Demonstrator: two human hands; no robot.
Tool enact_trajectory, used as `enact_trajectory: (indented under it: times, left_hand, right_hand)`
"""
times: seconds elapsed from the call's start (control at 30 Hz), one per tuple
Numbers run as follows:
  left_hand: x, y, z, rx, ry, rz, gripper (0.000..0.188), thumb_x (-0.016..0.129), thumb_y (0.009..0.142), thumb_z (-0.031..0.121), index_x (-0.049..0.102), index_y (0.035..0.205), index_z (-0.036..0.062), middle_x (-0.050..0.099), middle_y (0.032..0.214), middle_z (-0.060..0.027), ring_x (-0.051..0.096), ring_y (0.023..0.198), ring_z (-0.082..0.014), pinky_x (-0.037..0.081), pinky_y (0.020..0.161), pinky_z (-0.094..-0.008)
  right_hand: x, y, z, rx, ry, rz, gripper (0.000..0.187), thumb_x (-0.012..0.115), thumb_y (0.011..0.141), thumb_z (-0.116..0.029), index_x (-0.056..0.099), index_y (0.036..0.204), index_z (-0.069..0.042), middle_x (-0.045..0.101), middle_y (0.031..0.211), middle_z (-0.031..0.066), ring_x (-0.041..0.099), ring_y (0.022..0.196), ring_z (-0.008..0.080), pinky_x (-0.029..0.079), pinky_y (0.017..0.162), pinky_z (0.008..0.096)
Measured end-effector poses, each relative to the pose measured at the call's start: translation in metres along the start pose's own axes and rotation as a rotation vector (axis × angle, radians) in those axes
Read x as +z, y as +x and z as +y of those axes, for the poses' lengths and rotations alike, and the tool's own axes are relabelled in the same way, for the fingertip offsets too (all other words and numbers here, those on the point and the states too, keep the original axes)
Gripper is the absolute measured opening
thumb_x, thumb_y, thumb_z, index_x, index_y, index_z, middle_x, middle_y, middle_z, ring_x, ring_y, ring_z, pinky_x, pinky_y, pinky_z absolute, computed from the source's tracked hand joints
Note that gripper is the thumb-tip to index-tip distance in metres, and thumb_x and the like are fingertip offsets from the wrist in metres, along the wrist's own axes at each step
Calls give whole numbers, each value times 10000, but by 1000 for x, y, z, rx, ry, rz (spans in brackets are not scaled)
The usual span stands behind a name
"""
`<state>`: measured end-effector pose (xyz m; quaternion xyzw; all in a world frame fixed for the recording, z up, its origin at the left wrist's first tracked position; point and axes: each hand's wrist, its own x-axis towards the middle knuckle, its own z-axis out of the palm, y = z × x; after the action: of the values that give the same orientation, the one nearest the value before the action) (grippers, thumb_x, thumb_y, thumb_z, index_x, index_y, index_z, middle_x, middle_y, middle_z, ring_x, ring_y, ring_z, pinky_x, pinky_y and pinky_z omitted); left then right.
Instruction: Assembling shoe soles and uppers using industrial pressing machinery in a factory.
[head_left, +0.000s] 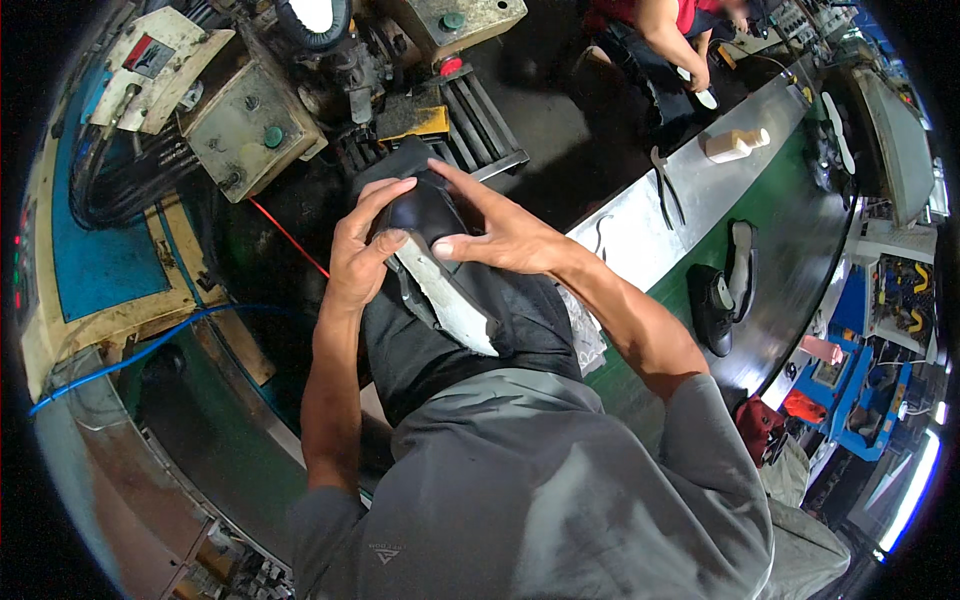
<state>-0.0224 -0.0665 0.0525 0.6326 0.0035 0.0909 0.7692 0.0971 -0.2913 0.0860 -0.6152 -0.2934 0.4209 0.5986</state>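
Observation:
A black shoe upper [421,210] with a white underside [450,300] lies tilted over my lap, its rounded dark end pointing away from me. My left hand [362,245] grips its left side, with the thumb on the edge of the white underside and the fingers bent over the far end. From the right, my right hand [500,228] closes round the same upper, its thumb pressed near the white edge and its forefinger reaching along the far end. Dark material shows beyond the fingertips. Parts of the upper are hidden under both hands.
Ahead stands a machine with a grey control box [250,130]. On the metal ledge at right lie pincers [665,188] and a pale bottle [735,145]. Black shoes [712,308] sit on the green conveyor [650,370]. A co-worker [665,40] handles a white-soled piece at the far right.

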Motion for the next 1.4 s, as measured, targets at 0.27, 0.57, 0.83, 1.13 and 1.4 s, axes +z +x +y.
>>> enact_trajectory:
  times: [0.27, 0.57, 0.83, 1.13, 1.4]
  left_hand:
    - [23, 17, -17, -150, 34, 101, 451, 749, 1011, 107, 681, 1439, -19, 618, 1383, -94, 609, 1287, -202, 468, 1123, -327]
    - [39, 7, -34, -325, -495, 236, 599, 622, 1083, 135, 455, 1611, -92, 509, 1610, -229, 492, 1501, -305, 333, 1293, -431]
    - [70, -11, -80, -326, -368, 358, 587, 611, 1146, 254, 433, 1672, 63, 514, 1637, -115, 500, 1490, -241, 397, 1259, -382]
    - [72, -4, -65, -383, -223, 291, 642, 594, 1146, 392, 396, 1665, 70, 496, 1613, -142, 490, 1482, -259, 431, 1222, -409]
    - [77, -8, -59, -526, -94, 305, 725, 602, 1142, 287, 264, 1714, -3, 419, 1677, -188, 429, 1521, -262, 358, 1260, -384]
  right_hand:
    - [3, 14, 33, -55, -294, 108, 943, 810, 1006, -374, 304, 1703, 10, 493, 1607, 299, 495, 1504, 350, 416, 1229, 431]
    - [-18, 12, 47, 174, 141, 175, 816, 795, 1017, -317, 387, 1699, -131, 601, 1466, 189, 614, 1283, 253, 511, 1100, 371]
    - [-15, 12, 62, 220, 214, 232, 807, 793, 993, -363, 414, 1671, -143, 638, 1336, 169, 663, 1147, 257, 585, 952, 382]
    - [-12, 13, 55, 297, 156, 266, 824, 773, 978, -369, 398, 1665, -108, 638, 1406, 219, 642, 1230, 291, 537, 1046, 419]
    - [-7, 13, 67, 281, 87, 312, 903, 771, 992, -384, 328, 1704, -49, 602, 1486, 267, 608, 1326, 337, 499, 1119, 415]
